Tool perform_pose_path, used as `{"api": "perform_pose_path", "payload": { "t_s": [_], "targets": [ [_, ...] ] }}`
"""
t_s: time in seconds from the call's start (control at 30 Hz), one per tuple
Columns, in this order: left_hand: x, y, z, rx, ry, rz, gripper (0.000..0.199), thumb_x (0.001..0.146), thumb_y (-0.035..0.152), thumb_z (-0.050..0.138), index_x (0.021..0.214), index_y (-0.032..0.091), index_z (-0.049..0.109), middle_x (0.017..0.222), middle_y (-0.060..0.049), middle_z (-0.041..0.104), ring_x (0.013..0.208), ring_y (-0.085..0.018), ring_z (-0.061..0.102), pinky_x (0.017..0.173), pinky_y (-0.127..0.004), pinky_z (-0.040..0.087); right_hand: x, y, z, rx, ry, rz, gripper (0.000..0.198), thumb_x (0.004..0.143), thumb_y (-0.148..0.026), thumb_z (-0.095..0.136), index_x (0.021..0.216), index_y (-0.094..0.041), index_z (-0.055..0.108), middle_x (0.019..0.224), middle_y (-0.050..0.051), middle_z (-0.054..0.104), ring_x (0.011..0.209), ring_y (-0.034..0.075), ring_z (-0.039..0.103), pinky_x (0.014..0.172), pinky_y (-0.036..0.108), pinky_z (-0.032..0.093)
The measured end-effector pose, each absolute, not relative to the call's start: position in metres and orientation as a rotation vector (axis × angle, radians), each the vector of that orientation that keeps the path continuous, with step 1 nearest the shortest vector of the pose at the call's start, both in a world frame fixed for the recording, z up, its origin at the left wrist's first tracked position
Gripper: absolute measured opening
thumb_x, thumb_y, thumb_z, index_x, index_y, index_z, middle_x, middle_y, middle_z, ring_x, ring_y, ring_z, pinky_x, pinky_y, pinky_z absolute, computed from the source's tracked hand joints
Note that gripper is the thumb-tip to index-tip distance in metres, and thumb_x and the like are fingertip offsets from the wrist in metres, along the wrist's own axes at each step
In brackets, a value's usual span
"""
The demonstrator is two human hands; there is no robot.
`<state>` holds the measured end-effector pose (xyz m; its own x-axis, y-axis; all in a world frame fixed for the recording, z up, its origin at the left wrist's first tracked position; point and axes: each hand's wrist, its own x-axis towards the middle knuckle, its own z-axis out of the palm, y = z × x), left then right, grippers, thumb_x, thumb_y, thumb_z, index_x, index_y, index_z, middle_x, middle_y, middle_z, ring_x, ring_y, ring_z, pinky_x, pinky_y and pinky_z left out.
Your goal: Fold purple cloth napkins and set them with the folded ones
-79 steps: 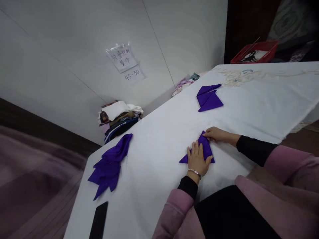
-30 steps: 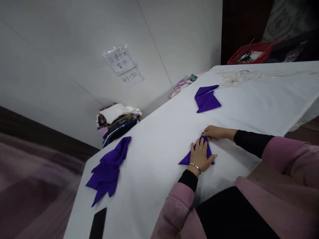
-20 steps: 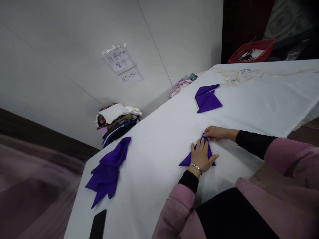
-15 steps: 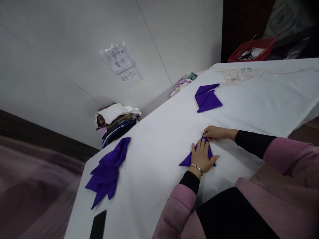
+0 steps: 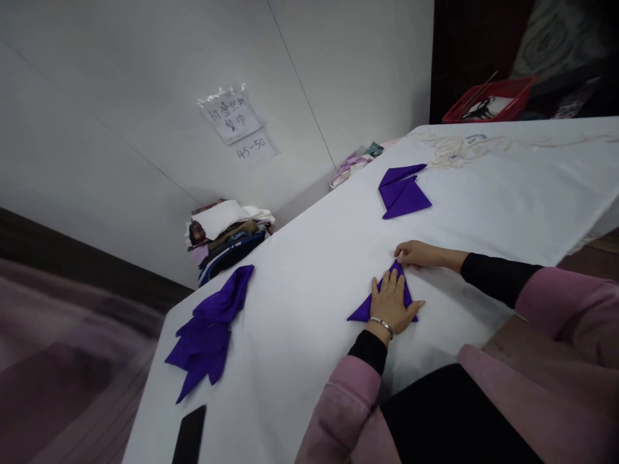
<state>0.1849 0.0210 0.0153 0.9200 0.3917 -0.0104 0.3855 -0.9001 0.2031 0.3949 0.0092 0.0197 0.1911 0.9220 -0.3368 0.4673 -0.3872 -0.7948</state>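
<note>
A purple cloth napkin [image 5: 360, 313], folded into a triangle, lies on the white-covered table in front of me. My left hand [image 5: 389, 304] rests flat over its middle with the fingers spread, hiding much of the cloth. At the far point of the triangle, my right hand [image 5: 418, 254] has its fingers curled in a pinch on the tip; the fingers partly hide the contact. Another folded purple napkin [image 5: 403, 193] lies farther back. To the left, several loose purple napkins [image 5: 210, 328] overlap in a pile.
The white tablecloth [image 5: 300, 341] carries embroidery at its far right. A black phone-like slab [image 5: 190, 435] lies near the left front edge. Stacked folded clothes [image 5: 229, 238] stand beyond the table by the wall, below a handwritten sign [image 5: 231, 116]. A red basket [image 5: 520, 96] sits behind.
My right hand has shifted very slightly up at the napkin's tip. The left hand stays flat in place, and the napkins lie as before.
</note>
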Motion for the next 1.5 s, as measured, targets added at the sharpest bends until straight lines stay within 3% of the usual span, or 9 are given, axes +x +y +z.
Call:
{"api": "perform_pose_path", "payload": {
  "t_s": [0.13,0.27,0.37,0.53,0.73,0.9,1.1,1.3,1.5],
  "targets": [
    [0.185,0.021,0.015,2.885,0.586,0.058,0.073,0.087,0.063,0.028,0.145,0.019,0.027,0.152,-0.007,0.027,0.141,-0.028,0.019,0.116,-0.055,0.017,0.396,0.008,0.018,-1.93,-1.418,1.05,0.042,0.078,-0.033,0.055,0.113,-0.01,0.06,0.073,0.003,0.063,0.049,0.009,0.05,0.05,0.022,0.04],
    [0.185,0.022,0.016,2.9,0.599,-0.001,0.072,0.087,0.062,0.029,0.146,0.021,0.024,0.154,-0.005,0.024,0.142,-0.025,0.016,0.116,-0.053,0.016,0.398,0.011,0.017,-1.973,-1.522,0.963,0.028,0.078,-0.029,0.053,0.095,-0.013,0.068,0.065,0.003,0.064,0.052,0.012,0.053,0.055,0.024,0.042],
    [0.185,0.022,0.018,2.891,0.586,-0.039,0.072,0.088,0.062,0.025,0.146,0.02,0.022,0.155,-0.005,0.02,0.143,-0.023,0.013,0.116,-0.052,0.013,0.401,0.013,0.02,-2.023,-1.556,0.786,0.02,0.076,-0.025,0.056,0.085,-0.015,0.07,0.079,0.007,0.07,0.073,0.019,0.06,0.073,0.03,0.046],
    [0.185,0.022,0.02,2.882,0.606,-0.058,0.074,0.087,0.065,0.023,0.146,0.02,0.023,0.154,-0.006,0.022,0.142,-0.024,0.014,0.116,-0.052,0.013,0.385,-0.002,0.022,-1.98,-1.553,0.478,0.042,0.088,-0.033,0.04,0.117,-0.012,0.062,0.125,0.016,0.059,0.115,0.028,0.051,0.101,0.042,0.036],
    [0.185,0.019,0.023,2.927,0.572,0.005,0.068,0.088,0.058,0.034,0.147,0.026,0.021,0.149,-0.003,0.035,0.139,-0.028,0.021,0.114,-0.054,0.014,0.328,-0.023,0.016,-1.5,-1.952,0.619,0.06,0.089,-0.052,0.041,0.141,-0.023,0.04,0.148,0.007,0.036,0.137,0.025,0.028,0.113,0.044,0.024],
    [0.185,0.018,0.026,2.926,0.582,-0.012,0.066,0.088,0.058,0.034,0.147,0.029,0.022,0.146,-0.002,0.04,0.135,-0.032,0.028,0.112,-0.056,0.016,0.321,-0.013,0.015,-1.461,-2.0,0.666,0.062,0.09,-0.054,0.04,0.144,-0.023,0.035,0.15,0.009,0.032,0.139,0.026,0.021,0.114,0.05,0.012],
    [0.184,0.019,0.024,2.874,0.613,-0.072,0.067,0.087,0.065,0.025,0.143,0.028,0.033,0.141,-0.002,0.047,0.131,-0.03,0.034,0.112,-0.054,0.018,0.333,-0.01,0.004,-1.549,-1.913,0.725,0.067,0.09,-0.056,0.035,0.147,-0.021,0.026,0.154,0.01,0.02,0.141,0.025,0.013,0.115,0.047,0.014],
    [0.183,0.019,0.02,2.828,0.587,0.019,0.068,0.089,0.063,0.024,0.142,0.021,0.035,0.142,-0.006,0.045,0.134,-0.027,0.031,0.116,-0.052,0.015,0.333,-0.013,0.009,-1.579,-1.888,0.76,0.07,0.091,-0.058,0.032,0.148,-0.02,0.021,0.155,0.01,0.017,0.141,0.024,0.014,0.115,0.045,0.015],
    [0.15,0.013,0.017,2.793,0.857,0.042,0.077,0.086,0.067,0.027,0.146,0.02,0.023,0.153,-0.006,0.024,0.142,-0.026,0.013,0.116,-0.053,0.011,0.33,-0.01,0.0,-1.649,-2.016,0.626,0.069,0.09,-0.059,0.033,0.146,-0.018,0.028,0.152,0.013,0.024,0.14,0.029,0.016,0.113,0.05,0.015]
  ]
}}
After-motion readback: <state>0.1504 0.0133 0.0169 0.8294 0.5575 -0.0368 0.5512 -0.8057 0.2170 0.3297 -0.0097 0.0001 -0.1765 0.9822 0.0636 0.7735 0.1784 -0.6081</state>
